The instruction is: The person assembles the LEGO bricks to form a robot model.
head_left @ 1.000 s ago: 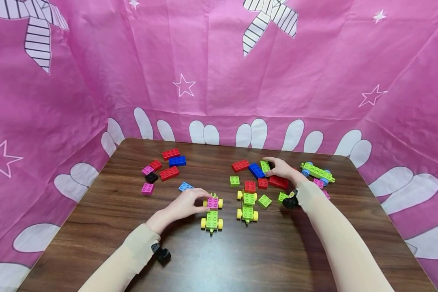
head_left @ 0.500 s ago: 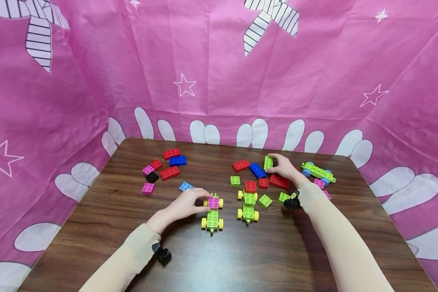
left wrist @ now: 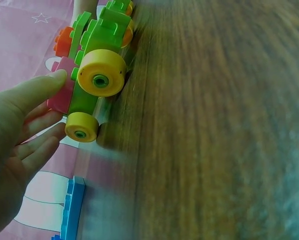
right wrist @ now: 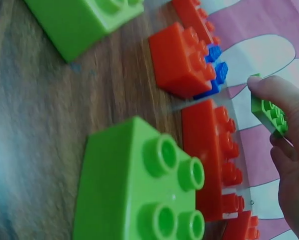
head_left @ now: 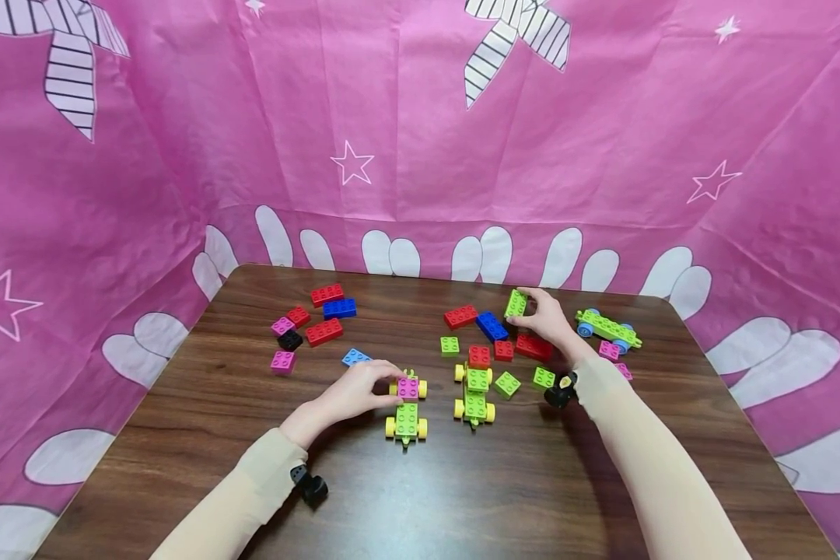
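Note:
My left hand (head_left: pixel 358 389) pinches a pink brick (head_left: pixel 408 388) between thumb and fingers. That brick sits on the far end of a green car base (head_left: pixel 406 424) with yellow wheels, which stands on the table; the left wrist view shows the thumb on the pink brick (left wrist: pixel 63 90). My right hand (head_left: pixel 547 319) grips a long green brick (head_left: pixel 516 304) at the back right, and the right wrist view shows the green brick (right wrist: pixel 269 114) between thumb and fingers. Between the hands stands a second yellow-wheeled green car (head_left: pixel 475 406), with a red brick (head_left: pixel 479 357) at its far end.
Around the right hand lie a blue brick (head_left: pixel 492 327), a long red brick (head_left: pixel 534 347) and small green bricks (head_left: pixel 508 385). A green car base with blue wheels (head_left: pixel 607 330) stands at the far right. Several red, blue, pink and black bricks (head_left: pixel 290 340) lie at the back left.
My right hand has lifted the long green brick from beside the blue brick and moved it slightly back and right. My left hand stays on the pink brick.

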A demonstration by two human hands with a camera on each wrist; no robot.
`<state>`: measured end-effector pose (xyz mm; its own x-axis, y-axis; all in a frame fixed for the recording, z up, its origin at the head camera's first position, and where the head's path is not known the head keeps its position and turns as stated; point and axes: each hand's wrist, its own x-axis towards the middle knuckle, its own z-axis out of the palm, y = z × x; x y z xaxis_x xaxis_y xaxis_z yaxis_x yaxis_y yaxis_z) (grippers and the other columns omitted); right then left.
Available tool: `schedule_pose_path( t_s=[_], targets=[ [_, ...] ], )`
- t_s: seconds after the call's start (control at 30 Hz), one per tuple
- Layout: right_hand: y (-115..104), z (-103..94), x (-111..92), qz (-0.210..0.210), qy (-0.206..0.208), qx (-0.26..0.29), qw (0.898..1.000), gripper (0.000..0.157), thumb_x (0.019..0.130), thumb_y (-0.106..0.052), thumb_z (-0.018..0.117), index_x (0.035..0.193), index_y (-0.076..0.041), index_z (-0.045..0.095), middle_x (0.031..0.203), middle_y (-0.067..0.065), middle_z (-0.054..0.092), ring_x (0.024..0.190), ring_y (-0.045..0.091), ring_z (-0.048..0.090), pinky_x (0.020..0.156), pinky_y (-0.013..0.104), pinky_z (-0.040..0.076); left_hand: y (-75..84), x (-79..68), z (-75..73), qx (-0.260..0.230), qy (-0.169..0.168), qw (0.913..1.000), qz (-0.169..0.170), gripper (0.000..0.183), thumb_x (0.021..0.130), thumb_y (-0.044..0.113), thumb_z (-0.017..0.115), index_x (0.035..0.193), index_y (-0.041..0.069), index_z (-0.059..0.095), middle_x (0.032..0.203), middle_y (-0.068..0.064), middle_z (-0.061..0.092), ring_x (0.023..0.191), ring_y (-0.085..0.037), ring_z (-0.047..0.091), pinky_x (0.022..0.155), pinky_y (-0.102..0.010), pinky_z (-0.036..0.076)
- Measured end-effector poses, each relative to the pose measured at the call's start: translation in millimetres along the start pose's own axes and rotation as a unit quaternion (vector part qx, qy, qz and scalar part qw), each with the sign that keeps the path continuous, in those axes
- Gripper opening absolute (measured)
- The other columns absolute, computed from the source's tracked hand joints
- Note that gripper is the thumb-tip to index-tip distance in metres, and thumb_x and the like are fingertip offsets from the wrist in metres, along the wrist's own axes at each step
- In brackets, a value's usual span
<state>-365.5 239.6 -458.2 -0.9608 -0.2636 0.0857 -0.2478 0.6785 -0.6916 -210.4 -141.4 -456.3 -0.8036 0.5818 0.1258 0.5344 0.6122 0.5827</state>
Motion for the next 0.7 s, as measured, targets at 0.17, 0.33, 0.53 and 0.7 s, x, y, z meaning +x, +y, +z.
schedule_pose_path(
  t_s=[0.17, 0.33, 0.53, 0.7],
  targets=[
    [-12, 0.6, -7, -0.004, 0.035, 0.023, 0.999, 0.072, 0.081, -0.018, 0.077, 0.14, 0.004, 0.043, 0.14, 0.028, 0.043, 0.126, 0.046, 0.043, 0.104, 0.056, 0.038, 1.1, 0.0, -0.8, 0.001, -0.002, 1.0, 0.001, 0.038, 0.086, 0.029, 0.073, 0.118, 0.01, 0.068, 0.114, -0.003, 0.068, 0.104, -0.017, 0.063, 0.091, -0.036, 0.052],
    [-26, 2.5, -13, -0.021, 0.062, 0.034, 0.997, 0.07, 0.079, -0.019, 0.079, 0.138, 0.002, 0.047, 0.137, 0.025, 0.047, 0.126, 0.041, 0.044, 0.106, 0.053, 0.038, 2.7, 0.4, -1.0, -0.001, -0.002, 1.0, -0.001, 0.038, 0.086, 0.029, 0.073, 0.117, 0.009, 0.068, 0.113, -0.004, 0.068, 0.103, -0.017, 0.063, 0.091, -0.037, 0.052],
    [-46, 3.7, -24, -0.044, 0.072, 0.04, 0.996, 0.066, 0.079, -0.019, 0.079, 0.136, 0.0, 0.05, 0.136, 0.022, 0.049, 0.125, 0.039, 0.046, 0.104, 0.053, 0.039, 2.7, 1.0, 0.0, 0.004, -0.001, 1.0, 0.003, 0.038, 0.086, 0.029, 0.073, 0.118, 0.009, 0.067, 0.114, -0.005, 0.068, 0.103, -0.018, 0.064, 0.09, -0.037, 0.053],
    [-65, 5.0, -33, -0.052, 0.066, 0.039, 0.996, 0.067, 0.081, -0.024, 0.078, 0.138, -0.004, 0.05, 0.137, 0.019, 0.05, 0.123, 0.036, 0.047, 0.103, 0.052, 0.04, 1.7, 0.6, 0.5, 0.009, 0.002, 0.9999, 0.007, 0.039, 0.086, 0.028, 0.073, 0.118, 0.008, 0.067, 0.114, -0.006, 0.068, 0.104, -0.019, 0.063, 0.091, -0.037, 0.052]
  ],
)
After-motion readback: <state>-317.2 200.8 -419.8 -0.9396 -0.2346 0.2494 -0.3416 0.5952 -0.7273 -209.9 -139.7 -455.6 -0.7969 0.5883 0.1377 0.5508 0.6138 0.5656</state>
